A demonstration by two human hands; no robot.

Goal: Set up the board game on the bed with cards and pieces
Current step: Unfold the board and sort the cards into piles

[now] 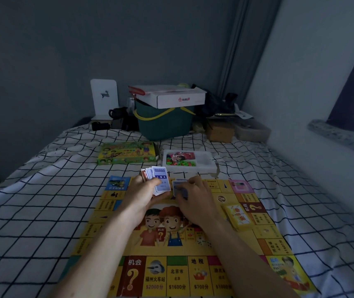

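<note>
A yellow game board (171, 250) lies flat on the checked bed sheet. Over its far edge my left hand (144, 190) grips a fanned stack of blue-and-white cards (160, 179). Just to the right, my right hand (195, 196) pinches one or two blue cards (179, 187) low over the board. A small yellow card deck (237, 216) rests on the board's right side. Beyond the board stands a white tray (206, 165) with small green and red pieces (180, 162) and a picture card. The green game box (127, 152) lies to the tray's left.
At the head of the bed stand a dark green basket (165, 123) with a white carton (171, 96) on top, a white stand with a deer figure (104, 97), dark bags and brown boxes (220, 131). A wall and stone window sill (341, 134) run along the right.
</note>
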